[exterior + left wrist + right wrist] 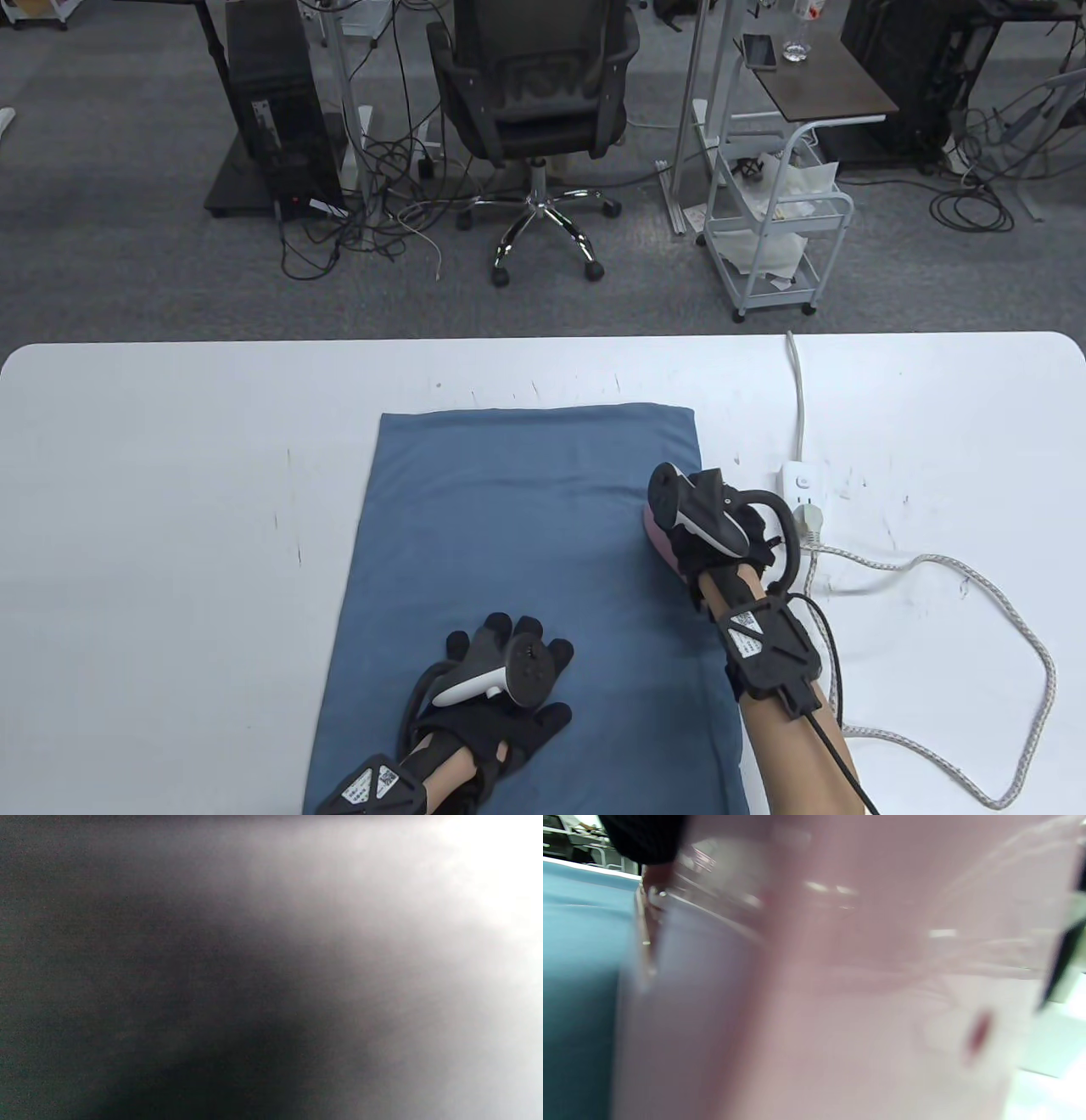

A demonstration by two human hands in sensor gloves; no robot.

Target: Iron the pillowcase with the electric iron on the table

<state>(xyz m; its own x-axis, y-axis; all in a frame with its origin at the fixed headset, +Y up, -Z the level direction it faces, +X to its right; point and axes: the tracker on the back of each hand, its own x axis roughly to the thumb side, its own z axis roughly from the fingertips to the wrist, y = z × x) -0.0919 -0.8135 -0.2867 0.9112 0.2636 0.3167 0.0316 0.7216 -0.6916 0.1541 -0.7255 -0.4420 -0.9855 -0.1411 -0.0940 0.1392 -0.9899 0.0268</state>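
Note:
A blue pillowcase (509, 543) lies flat on the white table (170, 526). My left hand (501, 671) rests flat on its near part with the fingers spread. My right hand (704, 526) grips the pink electric iron (657, 531) at the pillowcase's right edge; the hand and tracker hide most of the iron. In the right wrist view the pink iron body (840, 984) fills the frame, blurred, with the blue pillowcase (581, 963) at the left. The left wrist view shows only a dark blur.
A white power strip (802, 488) with the iron's plug lies right of the pillowcase. The braided cord (1001, 611) loops over the table's right side. An office chair (534, 110) and a white cart (772, 229) stand beyond the far edge.

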